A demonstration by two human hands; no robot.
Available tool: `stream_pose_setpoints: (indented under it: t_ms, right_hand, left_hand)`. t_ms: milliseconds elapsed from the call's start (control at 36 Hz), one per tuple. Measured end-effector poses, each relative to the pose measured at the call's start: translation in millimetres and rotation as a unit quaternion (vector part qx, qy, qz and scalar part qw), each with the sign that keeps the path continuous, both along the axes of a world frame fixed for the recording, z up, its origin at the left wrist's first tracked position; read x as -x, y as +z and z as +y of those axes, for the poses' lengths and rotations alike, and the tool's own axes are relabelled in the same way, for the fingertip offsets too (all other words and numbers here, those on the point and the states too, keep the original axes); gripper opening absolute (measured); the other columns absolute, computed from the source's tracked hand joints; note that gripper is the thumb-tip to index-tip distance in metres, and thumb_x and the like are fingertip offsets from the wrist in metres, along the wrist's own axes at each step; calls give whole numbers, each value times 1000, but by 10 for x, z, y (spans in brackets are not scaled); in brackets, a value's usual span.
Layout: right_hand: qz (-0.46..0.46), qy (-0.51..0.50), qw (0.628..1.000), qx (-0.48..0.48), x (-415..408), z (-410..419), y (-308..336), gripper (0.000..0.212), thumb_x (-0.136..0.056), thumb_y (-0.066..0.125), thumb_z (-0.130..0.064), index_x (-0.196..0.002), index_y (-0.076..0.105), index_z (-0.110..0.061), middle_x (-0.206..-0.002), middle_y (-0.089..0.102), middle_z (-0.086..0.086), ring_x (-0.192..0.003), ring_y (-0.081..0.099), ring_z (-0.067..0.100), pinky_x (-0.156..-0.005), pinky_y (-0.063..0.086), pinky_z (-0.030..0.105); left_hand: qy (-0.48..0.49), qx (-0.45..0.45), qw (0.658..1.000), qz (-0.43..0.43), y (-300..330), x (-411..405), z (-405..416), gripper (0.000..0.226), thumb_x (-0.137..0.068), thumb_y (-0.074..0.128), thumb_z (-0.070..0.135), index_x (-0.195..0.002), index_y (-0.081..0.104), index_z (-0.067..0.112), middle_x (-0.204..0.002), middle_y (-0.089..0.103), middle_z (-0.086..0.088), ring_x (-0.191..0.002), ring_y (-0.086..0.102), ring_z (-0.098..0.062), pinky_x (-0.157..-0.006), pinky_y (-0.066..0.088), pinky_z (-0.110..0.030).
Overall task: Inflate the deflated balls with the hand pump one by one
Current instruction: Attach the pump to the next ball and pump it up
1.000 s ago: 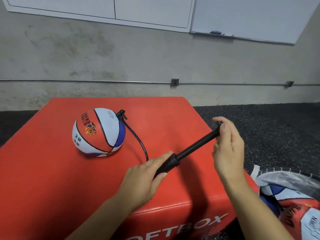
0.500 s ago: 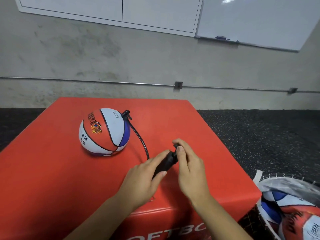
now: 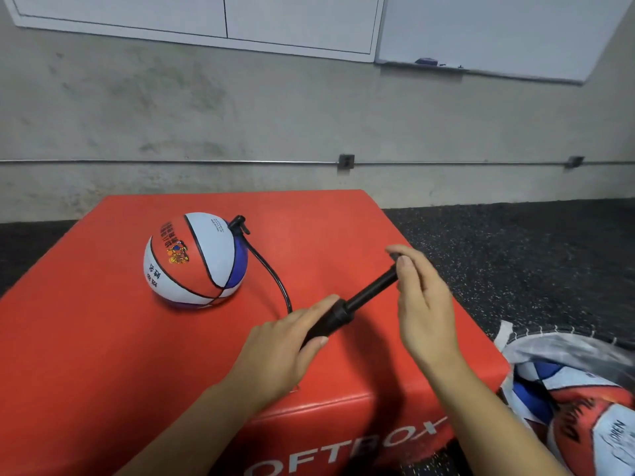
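1. The hand pump [image 3: 347, 309] is held above the red soft box [image 3: 103, 355], its long axis running from lower left to upper right, so that the handle end points up and away to the right and the barrel end points down toward the left hand [image 3: 285, 352].
2. The black barrel is gripped by the left hand, with the fingers curled round its lower part and the thumb laid along its upper side.
3. The handle at the far end of the plunger rod is pinched by the right hand [image 3: 422, 304], with thumb and fingertips closed on it; the handle itself is mostly hidden behind those fingers.
4. The rod is seen drawn out of the barrel, and a bare length of it lies between the two grips.
5. A black hose [image 3: 271, 273] is seen rising from behind the left-hand grip and curving up and to the left, away from both hands.
6. The hose ends in a nozzle plugged into the upper right side of the ball [image 3: 194, 261], a red, white and blue basketball resting on the box, well to the left of the left-hand grip and beyond it.
7. More balls in a mesh bag [image 3: 567, 389] lie on the floor, below and to the right of the right-hand grip.
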State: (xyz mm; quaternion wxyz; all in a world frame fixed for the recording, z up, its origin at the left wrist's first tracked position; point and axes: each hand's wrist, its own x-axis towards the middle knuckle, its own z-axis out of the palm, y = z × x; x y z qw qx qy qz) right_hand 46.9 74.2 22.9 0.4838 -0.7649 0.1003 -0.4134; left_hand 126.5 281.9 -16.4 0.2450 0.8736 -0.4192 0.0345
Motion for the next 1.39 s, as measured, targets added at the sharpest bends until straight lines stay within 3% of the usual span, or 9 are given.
stream_pose_setpoints:
  t_ms: [56, 167, 472, 556, 639, 917, 1056, 1250, 1389]
  right_hand:
    - [-29, -14, 999, -40, 24, -183, 49, 34, -104, 45, -45, -120, 71, -29, -81, 61, -25, -79, 53, -4, -74, 40, 27]
    - [-68, -26, 993, -88, 116, -384, 151, 33, -104, 45, -43, -117, 71, -26, -69, 54, -26, -67, 44, -5, -66, 33, 26]
    - [-37, -27, 998, -48, -7, -49, 19, 37, -105, 40, -47, -119, 69, -29, -67, 54, -24, -69, 45, -2, -72, 37, 31]
    - [-20, -23, 1000, -8, -51, 164, 19, 35, -107, 41, -35, -119, 71, -23, -84, 66, -30, -86, 61, -5, -88, 48, 28]
    - [-4, -11, 1000, 15, -116, 351, -5, 33, -107, 41, -33, -120, 71, -25, -112, 68, -32, -111, 64, -6, -97, 44, 15]
    - [64, 15, 993, 94, -294, 735, -216, 29, -106, 35, -46, -120, 60, -41, -105, 68, -25, -98, 68, 6, -87, 54, 41]
    - [61, 18, 995, 75, -284, 715, -207, 28, -107, 40, -40, -117, 66, -37, -101, 70, -22, -97, 69, 8, -87, 53, 40]
    - [59, 40, 997, 43, -164, 614, -169, 28, -105, 47, -36, -120, 70, -31, -107, 72, -24, -103, 69, 3, -89, 51, 24]
    - [5, 19, 1000, 10, -75, 372, -40, 30, -105, 47, -35, -122, 71, -28, -113, 73, -21, -108, 68, -1, -95, 49, 25]
  left_hand:
    - [-2, -7, 1000, 2, 8, 10, -11, 67, -106, 50, 45, -156, 8, 61, -140, 59, 23, -112, 66, -13, -90, 51, -38]
    - [-9, -17, 1000, 5, 22, 33, -38, 66, -107, 48, 46, -158, 9, 60, -136, 60, 22, -108, 66, -10, -89, 51, -35]
    - [-8, 2, 1000, 21, -14, 11, 25, 66, -106, 50, 44, -155, 8, 60, -139, 60, 22, -113, 65, -12, -90, 51, -37]
    - [-7, 19, 999, 28, -34, -15, 60, 67, -105, 52, 43, -154, 10, 62, -139, 60, 22, -114, 65, -14, -89, 52, -39]
    - [-8, 34, 999, 35, -29, -27, 96, 66, -103, 50, 44, -153, 11, 62, -144, 58, 21, -119, 65, -18, -91, 53, -41]
    - [11, 79, 994, 71, -18, -73, 187, 66, -100, 54, 43, -153, 19, 59, -141, 62, 21, -122, 66, -18, -91, 56, -44]
    - [9, 71, 995, 64, 12, -82, 176, 67, -102, 57, 39, -153, 18, 59, -143, 58, 26, -123, 65, -14, -91, 55, -43]
    - [-3, 49, 998, 50, 22, -53, 149, 65, -99, 50, 48, -151, 14, 62, -143, 60, 21, -123, 65, -18, -92, 55, -44]
    - [-8, 26, 999, 28, 40, -22, 115, 66, -104, 53, 44, -153, 11, 63, -142, 59, 24, -120, 64, -15, -93, 52, -40]
